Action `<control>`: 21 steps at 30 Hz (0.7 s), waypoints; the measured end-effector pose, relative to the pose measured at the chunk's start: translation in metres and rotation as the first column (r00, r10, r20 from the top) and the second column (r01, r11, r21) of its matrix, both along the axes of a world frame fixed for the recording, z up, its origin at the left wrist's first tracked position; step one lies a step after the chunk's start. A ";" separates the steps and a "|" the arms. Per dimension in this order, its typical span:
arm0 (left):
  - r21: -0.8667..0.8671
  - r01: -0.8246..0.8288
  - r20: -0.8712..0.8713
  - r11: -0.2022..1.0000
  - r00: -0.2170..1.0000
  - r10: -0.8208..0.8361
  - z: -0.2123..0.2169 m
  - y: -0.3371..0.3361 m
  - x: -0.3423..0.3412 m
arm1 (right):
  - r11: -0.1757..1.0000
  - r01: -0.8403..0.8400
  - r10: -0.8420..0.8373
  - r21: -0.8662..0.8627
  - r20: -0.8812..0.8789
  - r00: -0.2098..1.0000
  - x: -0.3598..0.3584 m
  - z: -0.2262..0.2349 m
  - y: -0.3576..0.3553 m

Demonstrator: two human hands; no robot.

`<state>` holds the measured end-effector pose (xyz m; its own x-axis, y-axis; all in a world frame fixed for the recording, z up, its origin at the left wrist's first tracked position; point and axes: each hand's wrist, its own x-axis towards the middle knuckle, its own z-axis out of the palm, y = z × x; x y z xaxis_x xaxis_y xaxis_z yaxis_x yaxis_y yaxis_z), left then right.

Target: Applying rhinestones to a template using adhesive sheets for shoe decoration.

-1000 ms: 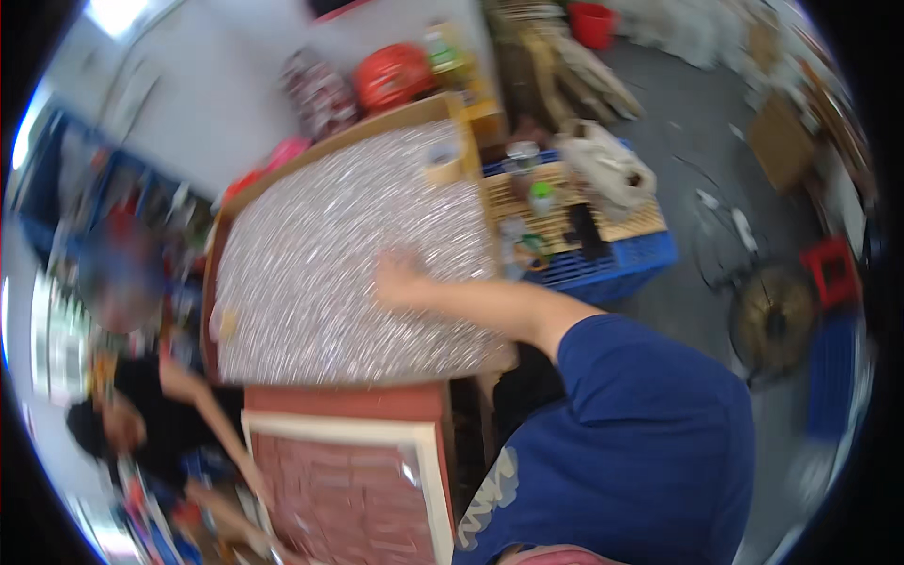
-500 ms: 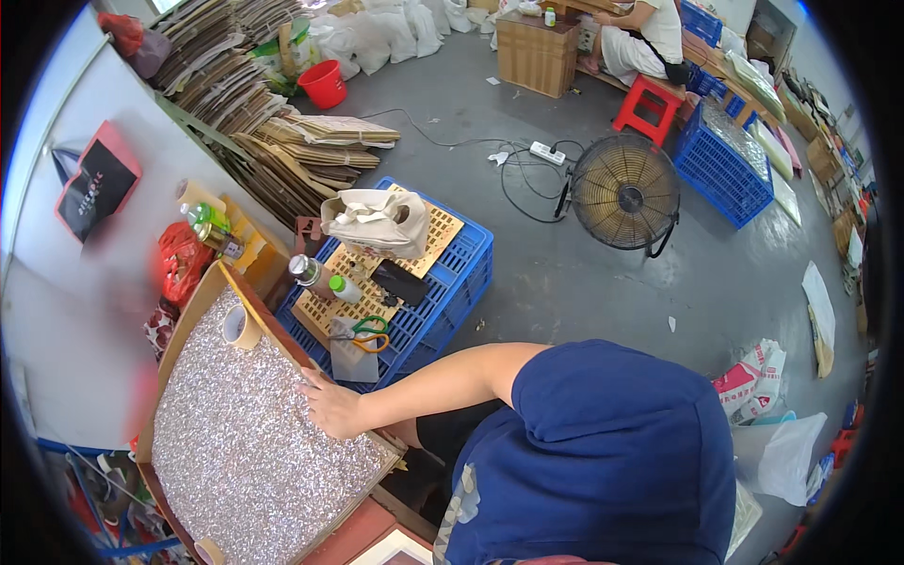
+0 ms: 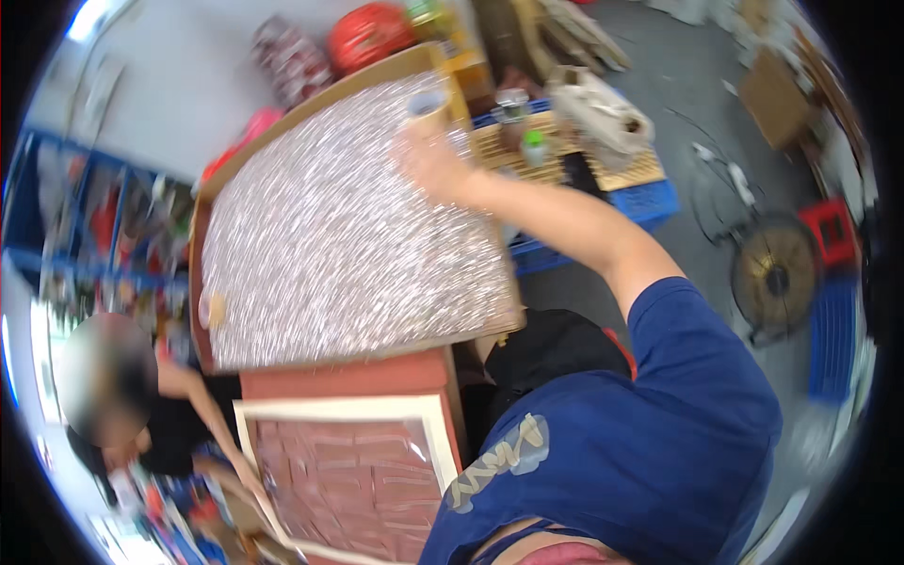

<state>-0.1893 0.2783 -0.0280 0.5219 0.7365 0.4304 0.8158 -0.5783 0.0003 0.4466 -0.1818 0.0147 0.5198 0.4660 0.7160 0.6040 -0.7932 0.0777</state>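
My right hand point(image 3: 435, 169) reaches across the far right part of a shallow cardboard tray point(image 3: 282, 363). A mass of silvery, glittering bits point(image 3: 348, 226) fills the tray. Just beyond the hand stands a beige tape roll point(image 3: 428, 111), close to my fingers. Motion smears the fingers, so whether they touch the roll is unclear. A second beige roll point(image 3: 216, 309) sits at the tray's left edge. My left hand is out of view.
Below the tray lies a pale frame point(image 3: 339, 410) around a reddish, shiny panel; a co-worker's hand point(image 3: 256, 485) is at its left side. A blue crate point(image 3: 650, 200) carries a cloth bag point(image 3: 603, 113) and bottles. A floor fan point(image 3: 777, 273) stands at right.
The view has swung left, bringing the pale frame and the co-worker into sight. My right hand has moved from the tray's right rim over the glittering bits towards the tape roll.
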 end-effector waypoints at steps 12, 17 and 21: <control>-0.124 -0.454 -0.026 0.882 0.890 0.455 0.014 -0.115 -0.106 | 0.952 0.247 -0.305 -0.182 -0.491 0.816 0.099 0.048 0.028; -0.203 -0.489 -0.032 0.848 0.869 0.494 0.005 -0.139 -0.095 | 0.901 -0.430 0.345 -0.062 -0.499 0.795 -0.026 0.055 0.054; -0.258 -0.515 -0.046 0.817 0.852 0.522 0.001 -0.154 -0.089 | 0.664 -0.713 0.558 -0.224 -0.486 0.673 -0.101 0.045 0.041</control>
